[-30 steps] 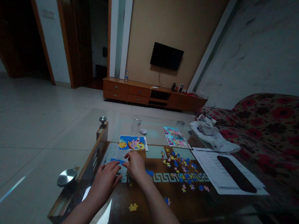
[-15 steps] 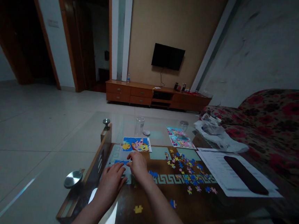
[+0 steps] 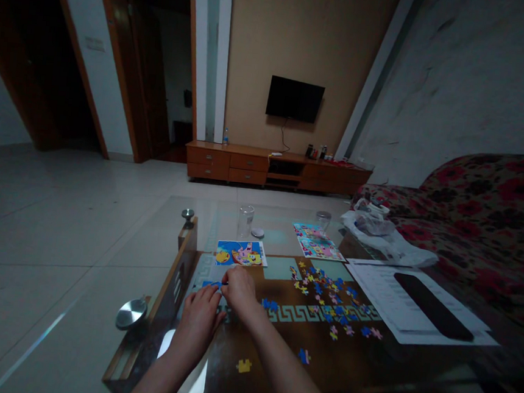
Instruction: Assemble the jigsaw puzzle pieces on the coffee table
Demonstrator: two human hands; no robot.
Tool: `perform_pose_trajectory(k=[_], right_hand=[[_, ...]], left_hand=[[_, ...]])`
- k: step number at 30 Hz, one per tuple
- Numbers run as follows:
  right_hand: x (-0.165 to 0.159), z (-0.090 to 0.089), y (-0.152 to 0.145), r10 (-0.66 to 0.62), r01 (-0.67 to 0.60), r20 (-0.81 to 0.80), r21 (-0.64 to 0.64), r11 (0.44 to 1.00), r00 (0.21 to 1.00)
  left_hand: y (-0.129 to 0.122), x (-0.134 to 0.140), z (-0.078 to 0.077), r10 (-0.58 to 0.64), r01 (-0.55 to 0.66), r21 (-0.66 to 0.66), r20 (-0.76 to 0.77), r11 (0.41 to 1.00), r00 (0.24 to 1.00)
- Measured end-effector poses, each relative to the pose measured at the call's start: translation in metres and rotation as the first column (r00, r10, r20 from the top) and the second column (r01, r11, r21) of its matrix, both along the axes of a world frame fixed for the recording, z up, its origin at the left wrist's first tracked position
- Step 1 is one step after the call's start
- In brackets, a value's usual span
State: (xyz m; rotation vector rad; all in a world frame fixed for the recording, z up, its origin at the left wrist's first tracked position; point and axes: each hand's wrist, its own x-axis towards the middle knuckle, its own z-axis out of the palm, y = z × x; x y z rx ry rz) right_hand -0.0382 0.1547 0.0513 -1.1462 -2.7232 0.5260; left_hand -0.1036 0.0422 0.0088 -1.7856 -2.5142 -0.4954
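Several joined blue puzzle pieces (image 3: 211,284) lie on the glass table below the picture card. My left hand (image 3: 201,315) rests at their near edge, fingers stretched out and flat, thumb apart. My right hand (image 3: 239,291) is at their right end, its fingers curled into a pinch on a puzzle piece mostly hidden by the fingertips. A cartoon picture card (image 3: 241,254) lies just beyond both hands. Right of my right wrist are loose blue puzzle pieces (image 3: 271,305). Nearer me lie a yellow puzzle piece (image 3: 244,365) and a blue-and-pink piece (image 3: 305,355).
A heap of loose puzzle pieces (image 3: 333,297) spreads to the right. Beyond it are a second picture sheet (image 3: 317,243), a glass jar (image 3: 245,222) and its lid (image 3: 257,233). Papers (image 3: 383,302) with a dark phone-like slab (image 3: 433,306) and a plastic bag (image 3: 389,241) lie further right.
My right hand's fingers have curled in closer together at the end of the blue pieces. My left hand stays nearly in place. The view has shifted very slightly.
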Motion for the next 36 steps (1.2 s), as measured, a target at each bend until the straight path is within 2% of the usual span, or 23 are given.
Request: perform_pose_trajectory(k=[4,10,17,28,36], right_hand=[[0.001,0.000,-0.002,0.013,-0.013,0.000,0.031,0.999,1.000],[0.002,-0.006,0.003,0.038,-0.038,-0.066,-0.009,0.999,0.997],[0.001,-0.010,0.008,0.053,-0.055,-0.062,-0.025,0.998,0.997],[-0.004,0.008,-0.004,0.057,-0.058,0.055,0.035,0.998,0.997],[0.003,-0.001,0.006,0.097,-0.101,-0.062,-0.066,0.993,0.993]], left_hand=[[0.000,0.000,0.001,-0.005,0.005,-0.002,-0.006,1.000,1.000],[-0.004,0.000,0.012,-0.028,0.029,-0.021,0.013,0.999,1.000],[-0.004,0.008,0.020,-0.023,0.022,-0.015,-0.022,1.000,0.999],[-0.001,0.013,0.027,0.009,-0.011,-0.050,-0.037,0.999,0.999],[-0.001,0.012,0.020,-0.008,0.004,-0.061,-0.062,0.998,0.998]])
